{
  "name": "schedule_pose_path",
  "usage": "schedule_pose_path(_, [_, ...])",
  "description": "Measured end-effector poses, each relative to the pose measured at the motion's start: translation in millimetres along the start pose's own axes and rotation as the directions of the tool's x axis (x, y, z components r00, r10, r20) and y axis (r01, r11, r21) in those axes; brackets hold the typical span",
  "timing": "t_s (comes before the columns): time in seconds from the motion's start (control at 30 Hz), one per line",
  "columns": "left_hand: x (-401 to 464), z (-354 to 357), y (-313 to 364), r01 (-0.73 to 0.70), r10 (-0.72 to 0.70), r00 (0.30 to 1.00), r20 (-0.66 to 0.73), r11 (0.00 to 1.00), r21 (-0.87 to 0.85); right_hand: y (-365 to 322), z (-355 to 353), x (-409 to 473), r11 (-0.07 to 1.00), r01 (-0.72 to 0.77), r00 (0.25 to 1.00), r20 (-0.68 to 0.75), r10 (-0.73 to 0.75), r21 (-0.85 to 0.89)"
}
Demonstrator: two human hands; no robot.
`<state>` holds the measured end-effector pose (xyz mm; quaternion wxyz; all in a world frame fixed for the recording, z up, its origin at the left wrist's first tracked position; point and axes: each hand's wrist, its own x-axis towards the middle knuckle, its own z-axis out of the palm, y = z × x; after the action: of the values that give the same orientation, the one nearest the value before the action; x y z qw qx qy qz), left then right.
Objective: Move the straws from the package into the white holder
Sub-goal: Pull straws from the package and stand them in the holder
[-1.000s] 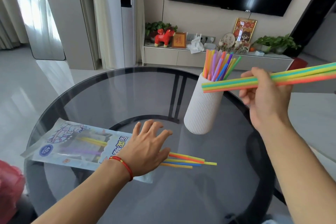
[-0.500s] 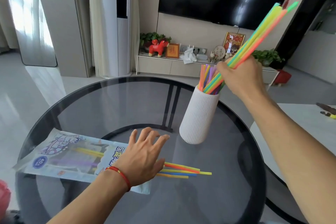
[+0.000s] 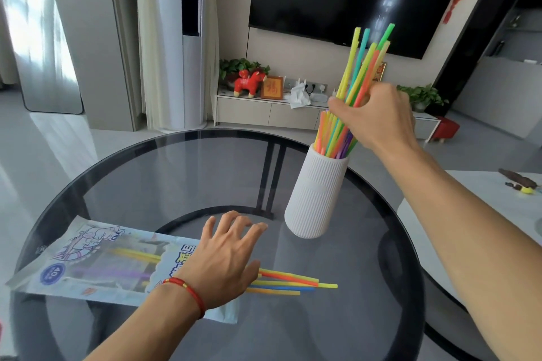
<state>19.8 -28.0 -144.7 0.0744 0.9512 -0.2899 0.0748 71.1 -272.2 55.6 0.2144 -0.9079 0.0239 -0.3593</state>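
Clearly your right hand (image 3: 374, 116) gripped a straw bundle (image 3: 362, 67) above the white holder (image 3: 315, 193); careless release risked tipping it, while your left hand (image 3: 225, 258), fingers spread, pinned the package (image 3: 96, 261).

white ribbed holder (image 3: 315, 193), rainbow straws (image 3: 363, 58), red bracelet (image 3: 187, 291)

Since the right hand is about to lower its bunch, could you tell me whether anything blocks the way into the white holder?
No separate obstacle shows. The right hand holds its bunch of straws directly above the white holder, whose mouth is already crowded with standing straws; the new ones must slide in among them.
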Motion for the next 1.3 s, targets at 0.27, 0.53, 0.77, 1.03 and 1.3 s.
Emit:
schedule_pose_path(0.27, [0.2, -0.8, -0.6, 0.011, -0.011, 1.0, 0.005, 1.0, -0.011, -3.6, 3.8, 8.1, 0.965, 0.197, 0.977, 0.051, -0.208, 0.172])
schedule_pose_path(0.53, [0.8, -3.4, -1.2, 0.018, -0.019, 0.999, -0.026, 0.999, -0.035, -2.5, 2.2, 14.9, 0.888, 0.455, 0.889, -0.092, -0.448, 0.065])
schedule_pose_path(0.77, [-0.1, -4.8, -3.2, 0.028, -0.03, 0.999, -0.033, 0.998, -0.052, 5.0, 11.8, -3.6, 0.899, 0.43, 0.901, 0.089, -0.424, -0.076])
schedule_pose_path(1.03, [-6.0, -18.2, -11.3, -0.061, 0.068, 0.997, 0.042, 0.985, -0.161, 9.5, 8.1, -27.8, 0.824, 0.559, 0.822, -0.07, -0.566, -0.094])
schedule_pose_path(1.3, [-24.2, -24.2, -24.7, -0.001, 0.016, 0.89, 0.455, 0.999, -0.033, 53.9, 37.1, -150.1, 0.878, 0.478, 0.652, 0.674, -0.347, -0.01])
